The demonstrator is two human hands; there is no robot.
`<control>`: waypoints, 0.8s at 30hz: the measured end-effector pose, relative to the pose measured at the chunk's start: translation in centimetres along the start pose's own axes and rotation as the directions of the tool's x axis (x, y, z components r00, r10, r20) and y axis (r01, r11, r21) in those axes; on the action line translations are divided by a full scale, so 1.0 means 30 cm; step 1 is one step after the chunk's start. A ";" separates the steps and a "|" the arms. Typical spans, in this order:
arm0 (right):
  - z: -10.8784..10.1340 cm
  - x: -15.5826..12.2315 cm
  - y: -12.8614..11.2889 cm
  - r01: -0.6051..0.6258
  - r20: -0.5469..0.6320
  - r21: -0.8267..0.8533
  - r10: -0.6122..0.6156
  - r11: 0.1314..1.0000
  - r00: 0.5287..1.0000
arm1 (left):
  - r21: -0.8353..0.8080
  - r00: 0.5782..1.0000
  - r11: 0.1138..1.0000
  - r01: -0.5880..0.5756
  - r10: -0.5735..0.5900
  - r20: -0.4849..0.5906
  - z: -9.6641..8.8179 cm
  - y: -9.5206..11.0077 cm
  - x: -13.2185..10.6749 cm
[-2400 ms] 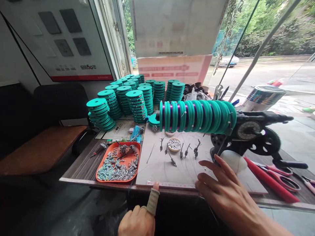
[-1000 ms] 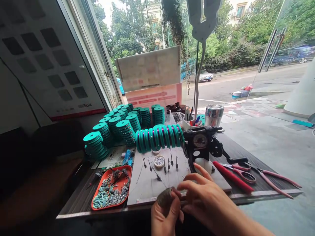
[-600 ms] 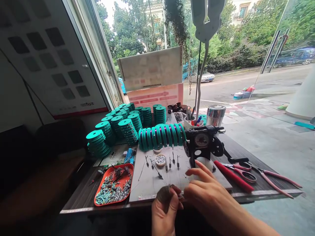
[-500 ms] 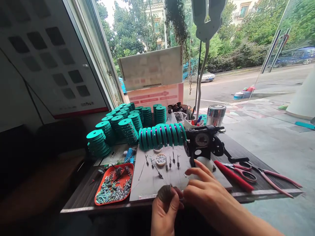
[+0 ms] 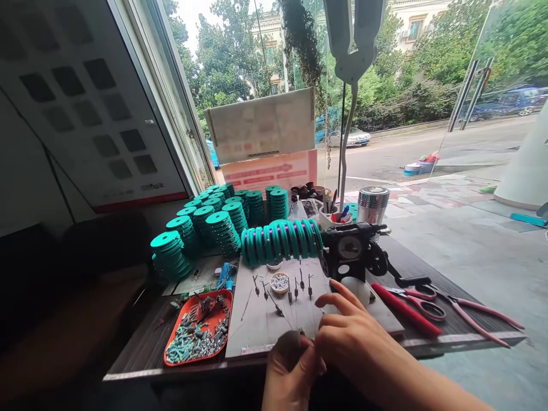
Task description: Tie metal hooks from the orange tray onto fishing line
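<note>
At the board's front edge my left hand (image 5: 291,365) is closed, its thumb and forefinger pinched together. Thin fishing line runs down the board to these fingers. My right hand (image 5: 349,337) meets it from the right, thumb and forefinger closed at the left fingertips, other fingers raised; what it pinches is too small to make out. Beyond them on the pale board (image 5: 252,334) lie several dark sinkers (image 5: 279,311) with fine lines. A small round dish of white beads (image 5: 279,282) sits behind these. A row of green line spools (image 5: 282,240) is mounted at the black crank device (image 5: 351,248).
To the left is an orange tray (image 5: 166,357) of small metal and green parts. Stacks of green spools (image 5: 218,220) stand behind. At right lie a red sheath-like object (image 5: 406,308), scissors (image 5: 422,299) and pliers (image 5: 475,319). A metal can (image 5: 372,206) stands at the back.
My two hands have come closer together, the right shifting slightly left and the left slightly right. The whole view has tilted a little. The things on the table stay in place.
</note>
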State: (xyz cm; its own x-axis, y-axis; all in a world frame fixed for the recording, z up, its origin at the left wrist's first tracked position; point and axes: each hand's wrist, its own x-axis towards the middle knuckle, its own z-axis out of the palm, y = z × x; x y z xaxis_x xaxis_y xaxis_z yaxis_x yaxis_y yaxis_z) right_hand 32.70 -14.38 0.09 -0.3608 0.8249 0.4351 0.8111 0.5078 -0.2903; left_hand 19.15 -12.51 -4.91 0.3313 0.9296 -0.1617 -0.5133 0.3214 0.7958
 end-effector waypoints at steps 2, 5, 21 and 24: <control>0.002 0.004 0.002 -0.005 -0.016 0.006 0.005 1.000 1.000 | -0.056 1.000 0.998 0.029 -0.029 -0.010 -0.002 -0.005 0.004; 0.000 0.006 0.009 -0.015 -0.001 0.023 0.015 1.000 1.000 | -0.151 0.996 0.988 0.026 -0.039 -0.081 0.000 -0.015 0.010; -0.046 0.004 0.028 0.010 0.078 0.228 -0.029 0.974 0.997 | 0.163 0.988 0.984 0.066 -0.088 0.130 -0.057 0.010 0.029; -0.044 -0.007 0.036 0.014 0.087 0.244 -0.036 0.970 0.996 | 0.366 0.962 0.931 0.006 -0.104 0.251 -0.062 0.037 0.036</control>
State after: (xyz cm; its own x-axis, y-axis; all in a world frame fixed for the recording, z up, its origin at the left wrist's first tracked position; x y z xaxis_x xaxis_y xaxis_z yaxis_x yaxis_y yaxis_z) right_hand 34.25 -14.32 0.82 -0.4283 0.8245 0.3698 0.6690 0.5644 -0.4836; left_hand 17.45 -10.81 -5.28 0.5709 0.8158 -0.0924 -0.1863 0.2383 0.9531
